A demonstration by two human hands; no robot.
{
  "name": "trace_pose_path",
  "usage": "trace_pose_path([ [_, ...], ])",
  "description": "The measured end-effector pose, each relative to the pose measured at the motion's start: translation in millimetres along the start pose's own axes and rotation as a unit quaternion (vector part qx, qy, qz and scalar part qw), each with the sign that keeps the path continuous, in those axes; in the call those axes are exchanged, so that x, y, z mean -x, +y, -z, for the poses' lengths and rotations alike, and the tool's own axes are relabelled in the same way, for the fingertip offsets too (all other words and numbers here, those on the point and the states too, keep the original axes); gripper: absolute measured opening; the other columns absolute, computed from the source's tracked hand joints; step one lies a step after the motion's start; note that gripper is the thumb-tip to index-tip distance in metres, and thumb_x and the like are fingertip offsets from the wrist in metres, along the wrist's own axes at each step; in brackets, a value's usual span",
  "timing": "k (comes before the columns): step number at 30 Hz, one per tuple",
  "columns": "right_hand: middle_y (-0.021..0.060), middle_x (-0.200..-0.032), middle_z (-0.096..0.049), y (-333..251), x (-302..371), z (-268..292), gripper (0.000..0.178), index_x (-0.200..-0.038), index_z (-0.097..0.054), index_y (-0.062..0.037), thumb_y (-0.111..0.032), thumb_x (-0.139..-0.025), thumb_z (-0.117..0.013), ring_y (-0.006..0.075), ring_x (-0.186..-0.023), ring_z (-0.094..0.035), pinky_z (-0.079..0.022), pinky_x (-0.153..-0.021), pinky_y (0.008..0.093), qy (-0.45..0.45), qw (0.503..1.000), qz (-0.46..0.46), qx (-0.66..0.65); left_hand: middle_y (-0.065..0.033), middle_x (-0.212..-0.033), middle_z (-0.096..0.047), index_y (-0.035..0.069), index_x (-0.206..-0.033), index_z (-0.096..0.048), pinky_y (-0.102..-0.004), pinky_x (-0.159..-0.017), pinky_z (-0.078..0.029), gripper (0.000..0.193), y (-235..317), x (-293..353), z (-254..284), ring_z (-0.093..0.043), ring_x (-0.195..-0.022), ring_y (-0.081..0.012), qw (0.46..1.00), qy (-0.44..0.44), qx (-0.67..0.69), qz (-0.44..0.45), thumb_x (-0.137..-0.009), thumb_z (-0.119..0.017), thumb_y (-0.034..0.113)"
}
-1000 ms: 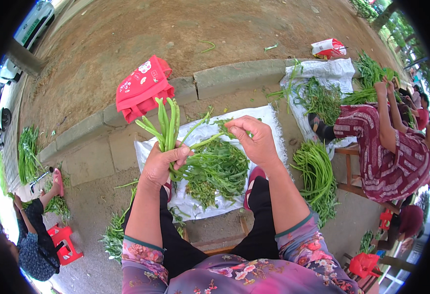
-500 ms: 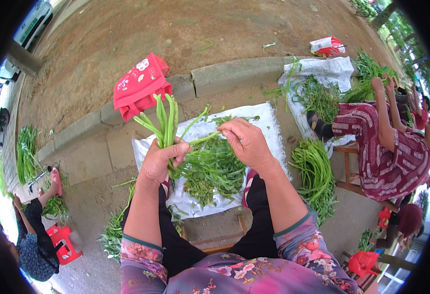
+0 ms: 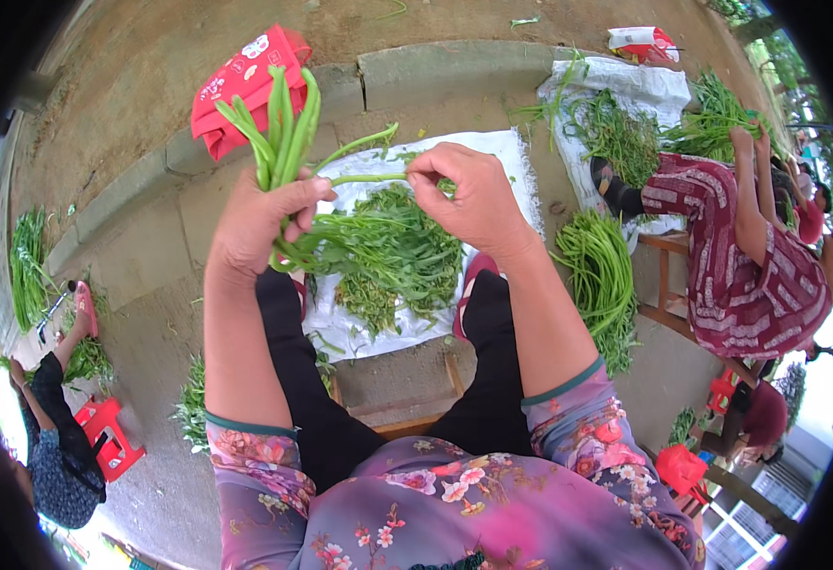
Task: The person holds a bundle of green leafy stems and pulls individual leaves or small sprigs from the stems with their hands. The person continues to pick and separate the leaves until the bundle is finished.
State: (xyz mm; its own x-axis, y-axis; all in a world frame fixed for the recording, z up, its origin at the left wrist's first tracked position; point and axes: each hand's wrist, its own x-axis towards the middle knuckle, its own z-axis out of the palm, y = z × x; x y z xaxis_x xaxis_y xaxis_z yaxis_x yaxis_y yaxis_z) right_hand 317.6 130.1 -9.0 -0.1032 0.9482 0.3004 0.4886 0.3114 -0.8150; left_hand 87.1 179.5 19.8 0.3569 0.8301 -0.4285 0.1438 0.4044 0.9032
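My left hand (image 3: 263, 217) is closed around a bunch of thick green leafy-vegetable stems (image 3: 288, 128). The cut ends point up and away; the leaves hang below my fist. From this hand a single thin green stem (image 3: 367, 178) runs to the right, and my right hand (image 3: 469, 197) pinches its far end between thumb and fingertips. Another side stem sticks out just above it. Beneath both hands, a heap of loose leaves and stems (image 3: 407, 247) lies on a white woven sheet (image 3: 497, 157) between my feet.
A red bag (image 3: 222, 104) leans on the concrete curb (image 3: 454, 81). Right of the sheet lies a large bundle of long green stems (image 3: 595, 271). A seated person in a patterned maroon garment (image 3: 749, 256) handles greens; another sits by a red stool (image 3: 108, 437) at left.
The whole scene sits higher in the picture as the view has shifted. My left hand has moved a little left, so the hands are slightly farther apart. Both grips stay the same.
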Motion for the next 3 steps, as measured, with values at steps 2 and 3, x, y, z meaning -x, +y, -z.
trace_pose_path([
  [2, 0.0120, -0.072, -0.060, -3.5, 0.3, -5.4, 0.006, -0.078, -0.059, -0.0006, -0.006, -0.075, -0.061, 0.0220, -0.064, -0.061, -0.047, -0.059, 0.0306, -0.015, 0.999, -0.015, -0.026, -0.0017, -0.055, -0.052, 0.000, -0.079, -0.061, -0.0212, -0.041, -0.033, 0.022, 3.6, 2.3, 5.7, -0.044, -0.044, -0.0065, 1.000, 0.000, -0.010, -0.021, -0.073, -0.069, 0.019],
  [3, 0.0122, -0.072, -0.060, -6.0, -1.1, -7.6, 0.006, -0.078, -0.060, -0.0008, -0.006, -0.076, -0.061, 0.0213, -0.065, -0.062, -0.048, -0.060, 0.0301, -0.018, 0.999, -0.019, -0.030, -0.0017, -0.055, -0.053, -0.001, -0.082, -0.061, -0.0214, -0.041, -0.034, 0.023, 3.0, 1.9, 10.7, -0.045, -0.045, -0.0065, 1.000, -0.006, -0.010, -0.023, -0.073, -0.069, 0.019],
])
